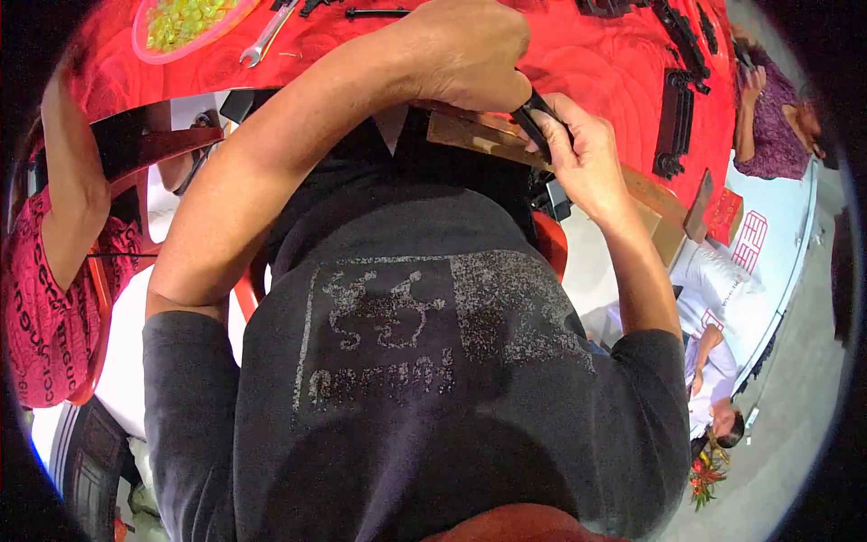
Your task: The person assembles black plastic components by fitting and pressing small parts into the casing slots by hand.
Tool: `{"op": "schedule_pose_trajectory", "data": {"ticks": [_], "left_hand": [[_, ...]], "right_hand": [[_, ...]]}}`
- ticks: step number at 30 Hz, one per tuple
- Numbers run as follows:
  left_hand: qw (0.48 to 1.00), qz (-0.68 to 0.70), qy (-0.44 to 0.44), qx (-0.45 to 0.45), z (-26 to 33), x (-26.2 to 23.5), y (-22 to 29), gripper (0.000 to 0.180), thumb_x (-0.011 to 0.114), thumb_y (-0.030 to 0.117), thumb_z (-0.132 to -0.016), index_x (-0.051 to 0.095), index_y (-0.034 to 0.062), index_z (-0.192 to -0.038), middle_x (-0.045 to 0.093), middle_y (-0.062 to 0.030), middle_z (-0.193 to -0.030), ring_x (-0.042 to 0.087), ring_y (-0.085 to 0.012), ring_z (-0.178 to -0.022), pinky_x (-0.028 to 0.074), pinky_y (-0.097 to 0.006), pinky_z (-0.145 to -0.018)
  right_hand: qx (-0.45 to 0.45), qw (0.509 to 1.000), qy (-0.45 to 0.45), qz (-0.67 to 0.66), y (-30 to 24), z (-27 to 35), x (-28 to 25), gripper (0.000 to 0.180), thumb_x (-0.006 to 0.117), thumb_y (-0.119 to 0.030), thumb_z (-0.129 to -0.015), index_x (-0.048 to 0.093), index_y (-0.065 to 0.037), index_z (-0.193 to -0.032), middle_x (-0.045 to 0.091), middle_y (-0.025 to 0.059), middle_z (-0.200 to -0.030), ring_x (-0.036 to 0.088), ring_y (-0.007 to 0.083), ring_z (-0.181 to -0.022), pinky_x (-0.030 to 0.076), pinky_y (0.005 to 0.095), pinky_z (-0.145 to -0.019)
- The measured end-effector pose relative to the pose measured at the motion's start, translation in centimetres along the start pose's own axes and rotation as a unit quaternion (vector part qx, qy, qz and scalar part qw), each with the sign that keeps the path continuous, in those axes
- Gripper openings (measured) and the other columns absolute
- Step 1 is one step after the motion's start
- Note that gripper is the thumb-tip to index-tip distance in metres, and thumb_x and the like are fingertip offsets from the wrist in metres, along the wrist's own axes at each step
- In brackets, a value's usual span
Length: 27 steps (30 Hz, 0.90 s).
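At the near edge of the red table, my right hand (pixel 582 149) is closed around a long, narrow black part (pixel 542 126), with the thumb pressed along it. The part is tilted, its far end touching the side of my left hand (pixel 474 54). That left hand is bent into a fist, its back toward me. Its fingertips are hidden, so whatever they grip does not show. Left of it on the table lie an open-ended metal wrench (pixel 268 36) and a thin black rod (pixel 377 13).
A pink-rimmed bowl (pixel 140 45) of small yellow pieces stands far left. Long black slotted parts (pixel 675 122) lie on the table's right side. Below the table edge is a brown cardboard box (pixel 483 135). A person in red (pixel 54 307) sits close at left; others are at right.
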<state>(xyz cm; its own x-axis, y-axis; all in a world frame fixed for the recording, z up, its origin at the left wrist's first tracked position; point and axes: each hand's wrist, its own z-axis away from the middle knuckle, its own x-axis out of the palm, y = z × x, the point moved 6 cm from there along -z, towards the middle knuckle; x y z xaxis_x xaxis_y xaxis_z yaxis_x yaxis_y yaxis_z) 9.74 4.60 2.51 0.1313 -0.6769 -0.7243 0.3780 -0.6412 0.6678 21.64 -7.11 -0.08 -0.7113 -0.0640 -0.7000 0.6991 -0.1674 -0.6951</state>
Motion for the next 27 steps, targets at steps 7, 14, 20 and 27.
{"op": "schedule_pose_trajectory", "data": {"ticks": [7,14,20,27], "left_hand": [[0.963,-0.053,0.215,0.153,3.9,-1.3,1.5,0.034,0.056,0.022,-0.077,0.060,-0.0111,-0.072,0.056,-0.0305,-0.068,0.058,-0.0421,-0.066,0.046,-0.050,-0.065],[0.994,-0.025,0.095,0.039,0.7,1.6,-1.6,0.033,0.060,0.029,-0.073,0.069,-0.0020,-0.081,0.067,-0.0233,-0.080,0.066,-0.0408,-0.080,0.052,-0.048,-0.074],[0.976,0.106,0.191,0.005,2.7,-3.0,-4.0,0.022,0.063,0.017,-0.086,0.065,-0.0045,-0.092,0.064,-0.0225,-0.083,0.064,-0.0354,-0.076,0.050,-0.043,-0.068],[0.931,-0.031,0.362,-0.037,7.1,-5.0,-7.1,0.013,0.061,0.010,-0.084,0.065,-0.0032,-0.084,0.065,-0.0217,-0.083,0.064,-0.0386,-0.081,0.050,-0.043,-0.069]], "right_hand": [[-0.045,0.992,-0.112,0.041,-0.5,0.4,-1.9,0.032,0.056,-0.020,-0.097,0.060,0.004,-0.118,0.066,0.0198,-0.106,0.066,0.0281,-0.100,0.050,0.0368,-0.086],[-0.018,0.991,-0.118,-0.064,1.8,0.7,-1.8,0.034,0.059,-0.022,-0.097,0.060,0.004,-0.118,0.064,0.0108,-0.104,0.060,0.0184,-0.100,0.047,0.0322,-0.089],[0.037,0.989,-0.105,-0.100,3.6,0.8,-1.4,0.031,0.058,-0.021,-0.098,0.061,0.004,-0.116,0.064,0.0079,-0.102,0.059,0.0158,-0.097,0.047,0.0305,-0.087],[0.117,0.978,-0.013,-0.173,5.4,1.1,-1.4,0.021,0.050,-0.017,-0.101,0.058,0.000,-0.110,0.063,0.0008,-0.084,0.058,0.0064,-0.073,0.046,0.0231,-0.067]]}}
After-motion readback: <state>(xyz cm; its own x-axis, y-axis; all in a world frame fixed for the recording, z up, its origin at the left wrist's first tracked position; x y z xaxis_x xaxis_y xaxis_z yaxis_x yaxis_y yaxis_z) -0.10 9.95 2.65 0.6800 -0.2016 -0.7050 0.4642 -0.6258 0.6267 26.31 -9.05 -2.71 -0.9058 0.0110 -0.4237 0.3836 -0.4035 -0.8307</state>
